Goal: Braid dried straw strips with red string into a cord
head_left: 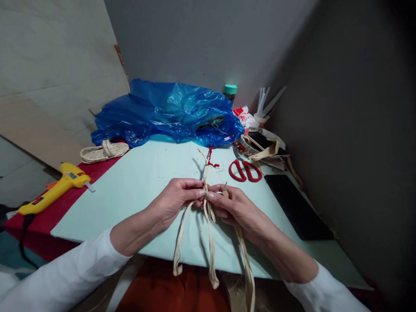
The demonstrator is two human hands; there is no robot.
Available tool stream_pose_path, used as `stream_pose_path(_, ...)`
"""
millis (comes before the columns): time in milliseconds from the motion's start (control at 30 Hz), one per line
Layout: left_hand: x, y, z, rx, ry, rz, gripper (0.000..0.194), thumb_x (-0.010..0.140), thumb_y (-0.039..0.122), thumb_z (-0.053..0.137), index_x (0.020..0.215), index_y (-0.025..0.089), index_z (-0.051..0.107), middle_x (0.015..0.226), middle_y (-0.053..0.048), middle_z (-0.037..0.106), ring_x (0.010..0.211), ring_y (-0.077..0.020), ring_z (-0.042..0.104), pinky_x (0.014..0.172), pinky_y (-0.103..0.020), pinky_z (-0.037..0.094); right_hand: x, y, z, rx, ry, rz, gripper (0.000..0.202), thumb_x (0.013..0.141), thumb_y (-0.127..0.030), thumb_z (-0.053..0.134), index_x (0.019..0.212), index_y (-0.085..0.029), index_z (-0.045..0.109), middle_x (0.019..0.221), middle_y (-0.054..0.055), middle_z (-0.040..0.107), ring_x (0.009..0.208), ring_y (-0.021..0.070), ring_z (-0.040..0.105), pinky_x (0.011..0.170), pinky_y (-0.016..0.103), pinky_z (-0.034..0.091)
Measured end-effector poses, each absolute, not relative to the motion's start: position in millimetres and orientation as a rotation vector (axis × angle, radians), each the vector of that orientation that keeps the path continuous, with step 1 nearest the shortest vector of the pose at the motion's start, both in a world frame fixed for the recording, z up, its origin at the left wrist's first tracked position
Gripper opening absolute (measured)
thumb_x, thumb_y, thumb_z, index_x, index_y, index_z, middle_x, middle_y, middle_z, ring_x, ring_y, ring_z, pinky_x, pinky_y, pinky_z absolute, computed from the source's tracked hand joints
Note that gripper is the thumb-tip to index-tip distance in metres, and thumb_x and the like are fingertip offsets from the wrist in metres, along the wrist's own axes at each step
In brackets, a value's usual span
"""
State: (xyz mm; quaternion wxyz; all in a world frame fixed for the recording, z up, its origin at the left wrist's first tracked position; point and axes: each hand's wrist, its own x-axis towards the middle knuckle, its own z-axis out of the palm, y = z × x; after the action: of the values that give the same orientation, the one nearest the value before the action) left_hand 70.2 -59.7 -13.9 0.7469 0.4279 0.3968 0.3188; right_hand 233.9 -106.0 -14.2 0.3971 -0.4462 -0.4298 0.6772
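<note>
Strips of straw-coloured fibre [211, 255], gathered into a narrow cord [206, 174] at their far end, are held above the near middle of the bench [139, 169]. The cord is pinched by the left hand [178, 195] and the right hand [234, 206], set close together; loose ends are hung past the near edge. Red-handled scissors [242, 162] are laid beyond the right hand, a yellow glue gun [69, 176] at the left.
</note>
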Motion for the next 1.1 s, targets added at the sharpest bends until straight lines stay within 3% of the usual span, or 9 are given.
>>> stream_pose_path(300,71.7,-64.9,-14.1,0.995,0.884,0.656,0.016,0.075,0.019,0.067,0.086,0.012,0.060,0.063,0.002,0.051,0.050,-0.0039,0.039,0.049,-0.019,0.028,234.7,-102.2,-22.3,-1.282,-1.241,1.549,0.039,0.075,-0.049,0.071,0.074,-0.016,0.051,0.059,-0.003,0.051,0.048,0.0054,0.032,0.045,0.022,0.019)
stream_pose_path(500,69.5,-67.2,-13.1,1.051,0.889,0.588,0.016,0.082,0.026,0.062,0.077,0.012,0.054,0.061,0.004,0.045,0.043,-0.0003,0.026,0.042,-0.020,0.011,235.2,-105.6,-18.6,-1.302,-1.369,1.488,0.037,0.078,-0.049,0.068,0.070,-0.016,0.051,0.058,-0.004,0.047,0.052,0.0073,0.033,0.049,0.023,0.023)
stream_pose_path(700,70.8,-63.1,-15.8,0.972,0.866,0.614,0.014,0.079,0.022,0.064,0.077,0.012,0.054,0.065,0.003,0.048,0.044,0.0003,0.022,0.041,-0.020,0.010,239.8,-104.9,-16.5,-1.269,-1.336,1.555,0.035,0.083,-0.049,0.061,0.073,-0.017,0.053,0.058,-0.003,0.049,0.050,0.0076,0.033,0.048,0.023,0.022)
stream_pose_path(933,73.5,-61.7,-13.6,1.072,0.941,0.640,0.012,0.078,0.022,0.064,0.078,0.012,0.057,0.060,0.004,0.047,0.040,0.0005,0.025,0.040,-0.020,0.009,234.0,-102.0,-16.0,-1.487,-1.593,1.140,0.030,0.085,-0.036,0.055,0.065,-0.015,0.057,0.056,-0.002,0.048,0.053,0.0088,0.039,0.051,0.023,0.028)
stream_pose_path(1100,73.8,-61.1,-15.4,1.117,0.969,0.629,0.011,0.078,0.021,0.063,0.076,0.012,0.056,0.060,0.004,0.047,0.039,0.0002,0.028,0.039,-0.020,0.011,236.7,-100.1,-17.7,-1.482,-1.610,1.148,0.027,0.082,-0.030,0.052,0.063,-0.013,0.061,0.056,-0.002,0.045,0.053,0.0085,0.037,0.051,0.024,0.028)
